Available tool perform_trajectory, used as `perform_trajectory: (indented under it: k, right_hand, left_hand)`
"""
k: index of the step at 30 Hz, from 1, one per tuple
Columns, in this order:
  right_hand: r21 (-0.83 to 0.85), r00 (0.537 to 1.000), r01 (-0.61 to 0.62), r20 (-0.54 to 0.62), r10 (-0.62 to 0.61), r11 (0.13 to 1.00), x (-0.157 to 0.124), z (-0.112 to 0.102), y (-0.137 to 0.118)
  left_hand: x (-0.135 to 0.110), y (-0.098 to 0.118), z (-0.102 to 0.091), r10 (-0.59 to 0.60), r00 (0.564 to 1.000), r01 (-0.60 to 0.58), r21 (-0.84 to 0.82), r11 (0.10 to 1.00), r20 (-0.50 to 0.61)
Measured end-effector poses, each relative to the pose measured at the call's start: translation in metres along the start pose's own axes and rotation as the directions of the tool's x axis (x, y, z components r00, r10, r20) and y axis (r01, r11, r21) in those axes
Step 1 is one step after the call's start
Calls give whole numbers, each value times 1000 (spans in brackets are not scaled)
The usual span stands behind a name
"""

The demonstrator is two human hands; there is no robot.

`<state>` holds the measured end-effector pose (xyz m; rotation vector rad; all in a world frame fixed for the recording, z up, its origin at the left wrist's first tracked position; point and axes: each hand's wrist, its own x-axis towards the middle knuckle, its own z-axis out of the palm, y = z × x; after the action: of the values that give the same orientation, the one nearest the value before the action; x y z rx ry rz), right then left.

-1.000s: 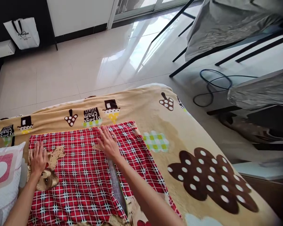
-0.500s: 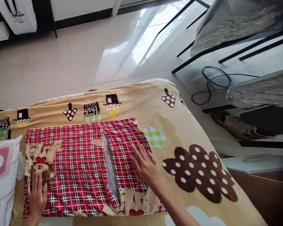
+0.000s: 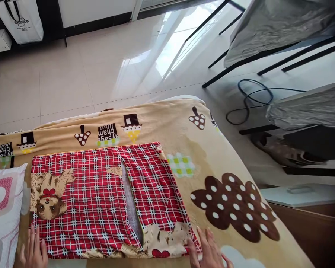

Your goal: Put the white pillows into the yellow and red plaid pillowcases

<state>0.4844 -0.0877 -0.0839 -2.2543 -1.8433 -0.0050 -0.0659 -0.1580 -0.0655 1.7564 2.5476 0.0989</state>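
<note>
A red plaid pillowcase [image 3: 95, 197] with a bear print lies flat on the tan patterned blanket [image 3: 167, 119]. A slit with a grey inside runs across it, right of its middle. At its lower left corner rests my left hand [image 3: 34, 248], fingers stretched out and their tips on the cloth. My right hand [image 3: 208, 247] is at the lower right corner, fingers apart, with the thumb side touching the cloth's edge and the other fingers over the blanket. The lower part of each hand is cut off by the frame.
A white and pink pillow [image 3: 5, 208] lies at the left. Beyond the bed's edge stretches a tiled floor [image 3: 67, 82]. Covered black-legged furniture [image 3: 257, 33], a coiled cable [image 3: 247, 100] and a shoe [image 3: 284, 150] are at the right. A white bag [image 3: 24, 22] stands far left.
My right hand has moved from the pillowcase's right part down to its lower right corner. My left hand has slid down and slightly left, off the bear's face.
</note>
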Motion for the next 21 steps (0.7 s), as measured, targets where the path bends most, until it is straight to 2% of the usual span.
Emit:
perform_trajectory:
  k: [2,4,6,8,10,12,14,16,17,18,19,20,21]
  right_hand:
    - [122,997,55,40,-61,991,18,-3,-47]
    - [261,982,148,79,-174,954,38,7,-104]
    - [323,976,159,89,-198,933,57,27,-161]
    - [324,972,167,103,-210,931,74,52,-208]
    - [294,974,153,118,-195,943,85,72,-239]
    - [260,982,123,106,-155,958,90,79,-256]
    - [252,986,126,72,-149,959,86,72,-262]
    - [282,972,199,66,-226,939,69,57,-261]
    - [311,945,277,84,-317,909,56,50,-258]
    - [344,899,364,114,-423,866,42,44,-253]
    - [366,851,426,150,-504,827,27,40,-247]
    - [365,824,445,190,-533,818,12,39,-240]
    - [338,829,420,236,-508,842,-1,40,-232]
  left_hand:
    - [9,29,6,68,998,-68,-26,997,-15]
    - [26,68,11,147,989,-145,-60,988,29]
    - [51,111,15,231,972,-226,-102,969,35]
    - [76,151,15,313,950,-309,-151,939,4]
    - [94,182,15,387,922,-382,-195,903,-13]
    - [98,198,16,450,893,-437,-240,867,1]
    - [91,200,20,494,869,-461,-314,830,29]
    - [79,187,21,422,906,-370,-427,825,32]
    - [73,175,20,332,943,-274,-497,824,30]
    - [67,160,17,199,979,-142,-570,809,38]
    - [62,142,11,34,998,13,-641,768,60]
    - [58,122,2,-134,985,170,-709,684,108]
    - [54,101,-10,-271,947,304,-760,574,174]
